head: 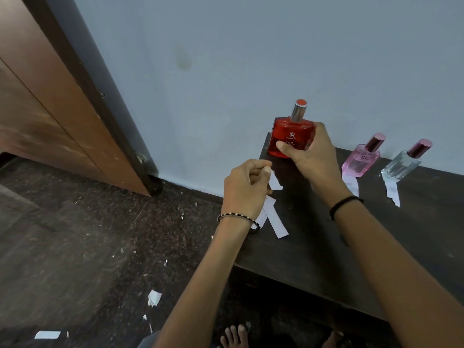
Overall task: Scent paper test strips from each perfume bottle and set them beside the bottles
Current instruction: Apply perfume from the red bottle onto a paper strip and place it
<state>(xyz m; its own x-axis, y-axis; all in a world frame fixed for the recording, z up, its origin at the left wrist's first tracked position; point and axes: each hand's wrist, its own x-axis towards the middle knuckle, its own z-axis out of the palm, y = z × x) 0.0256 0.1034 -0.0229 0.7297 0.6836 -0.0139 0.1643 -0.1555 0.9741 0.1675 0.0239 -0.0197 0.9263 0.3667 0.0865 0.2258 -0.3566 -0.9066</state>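
Note:
My right hand [310, 153] grips a red perfume bottle [288, 135] with a silver, red-topped cap, at the back left corner of a dark table [351, 234]. My left hand [244, 187] pinches a white paper strip [274, 182] just in front of the bottle. Two more white strips [275, 221] lie crossed on the table below my left hand. To the right stand a pink bottle [360, 160] and a clear bottle [401, 164], each with a paper strip in front of it: one [351, 183] by the pink, one [393, 192] by the clear.
A blue-grey wall [251, 59] rises directly behind the bottles. A brown wooden door [50, 116] stands at left. The dark speckled floor [88, 247] holds scattered paper scraps [153, 297]. Bare feet [234, 335] show under the table's front edge.

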